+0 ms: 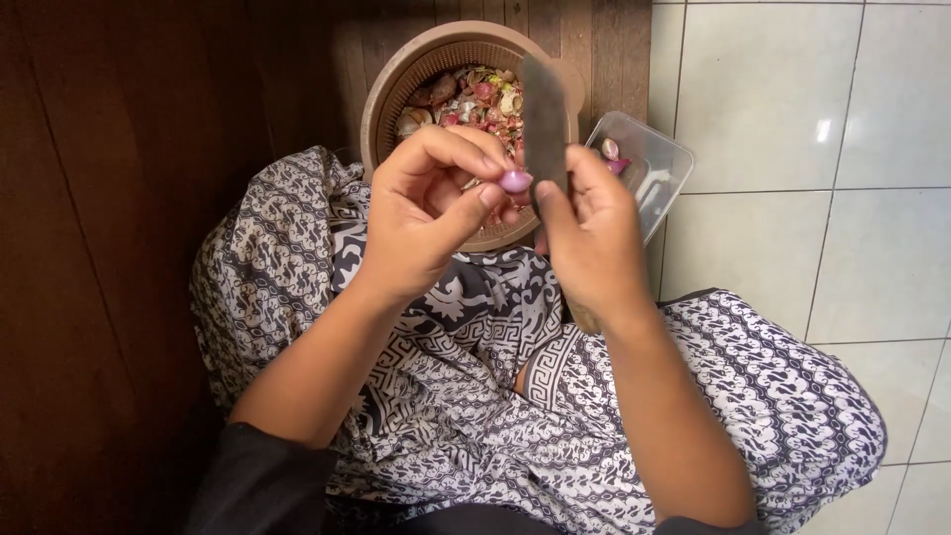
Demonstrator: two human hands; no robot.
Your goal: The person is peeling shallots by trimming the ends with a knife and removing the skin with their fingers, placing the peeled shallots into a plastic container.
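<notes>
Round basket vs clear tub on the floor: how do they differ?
The round basket is tan, opaque and slotted; the clear tub is see-through and rectangular. The basket is heaped with reddish peels and skins; the tub holds only a couple of small peeled pieces. The basket is larger and sits partly behind the hands; the tub lies to its right. Both look plastic and stand open-topped.
</notes>
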